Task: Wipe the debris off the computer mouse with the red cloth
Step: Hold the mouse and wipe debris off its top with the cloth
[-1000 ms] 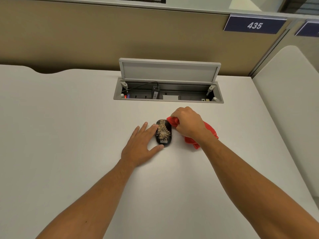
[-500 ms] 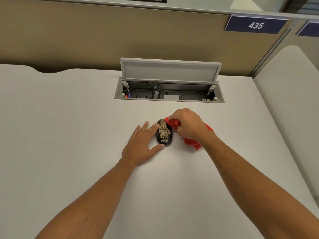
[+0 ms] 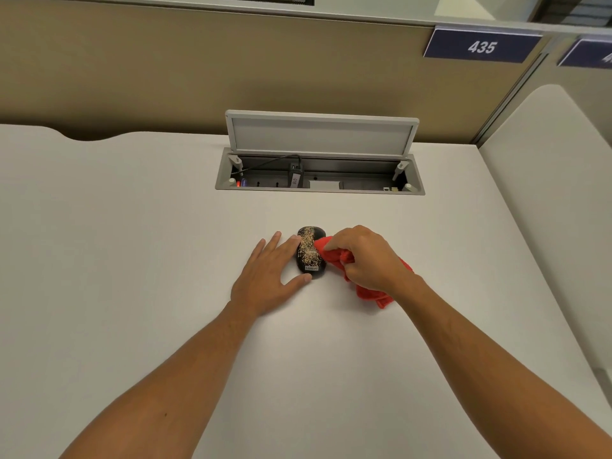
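A black computer mouse (image 3: 310, 252) lies on the white desk (image 3: 132, 260), its top strewn with tan crumbs. My left hand (image 3: 270, 278) rests flat against its left side, forefinger and thumb touching it. A bunched red cloth (image 3: 334, 253) is gripped in my right hand (image 3: 367, 258). The cloth's front fold presses on the mouse's right side, and its tail (image 3: 376, 294) trails out behind my wrist.
An open cable box (image 3: 319, 177) with a raised grey lid sits in the desk behind the mouse, holding a plug and cord. A tan partition with a "435" sign (image 3: 482, 46) stands behind. A white side panel (image 3: 546, 160) borders the right.
My right hand has drawn the cloth from the mouse's far end down along its right side. The right part of the mouse top now shows fewer crumbs. My left hand stayed put.
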Available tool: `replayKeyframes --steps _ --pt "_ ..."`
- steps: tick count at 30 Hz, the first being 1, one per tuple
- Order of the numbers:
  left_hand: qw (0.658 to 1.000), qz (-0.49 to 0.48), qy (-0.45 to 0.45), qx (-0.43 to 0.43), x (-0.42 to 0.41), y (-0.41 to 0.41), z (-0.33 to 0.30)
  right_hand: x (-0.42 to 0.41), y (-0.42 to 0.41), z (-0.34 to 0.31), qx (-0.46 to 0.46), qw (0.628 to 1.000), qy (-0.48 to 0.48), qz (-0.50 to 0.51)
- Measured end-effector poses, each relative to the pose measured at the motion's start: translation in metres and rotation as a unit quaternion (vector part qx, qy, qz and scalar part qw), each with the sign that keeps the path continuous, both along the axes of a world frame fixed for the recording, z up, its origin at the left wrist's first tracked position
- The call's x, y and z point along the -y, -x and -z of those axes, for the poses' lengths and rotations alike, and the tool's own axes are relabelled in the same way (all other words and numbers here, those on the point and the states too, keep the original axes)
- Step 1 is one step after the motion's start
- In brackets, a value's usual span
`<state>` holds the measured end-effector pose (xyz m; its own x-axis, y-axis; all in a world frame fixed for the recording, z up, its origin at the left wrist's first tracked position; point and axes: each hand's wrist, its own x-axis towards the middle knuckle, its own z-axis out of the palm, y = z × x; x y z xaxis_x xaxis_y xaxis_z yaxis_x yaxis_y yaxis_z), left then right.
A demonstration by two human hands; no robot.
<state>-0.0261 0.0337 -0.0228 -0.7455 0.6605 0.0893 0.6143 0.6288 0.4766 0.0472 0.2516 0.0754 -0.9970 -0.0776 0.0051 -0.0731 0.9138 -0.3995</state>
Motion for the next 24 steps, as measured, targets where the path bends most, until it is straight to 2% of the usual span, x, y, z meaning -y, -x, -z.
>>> replayKeyframes --steps 6,10,14,19,24 --pt "1.000 0.001 0.005 -0.003 0.000 0.001 -0.001 -0.009 -0.005 -0.008 0.025 0.999 0.034 -0.022" --pt "1.000 0.001 0.000 -0.003 -0.001 0.001 -0.001 -0.017 0.007 -0.013 -0.028 0.992 0.106 0.059" --pt "1.000 0.001 0.001 -0.005 -0.001 0.001 -0.001 -0.013 0.023 -0.009 -0.025 0.991 0.073 0.111" --pt "1.000 0.003 0.007 -0.002 -0.001 0.001 -0.001 0.001 0.023 -0.004 0.015 0.995 0.063 0.072" --pt "1.000 0.003 0.006 -0.007 -0.001 0.001 0.000 0.003 0.008 -0.003 0.012 0.996 0.063 0.054"
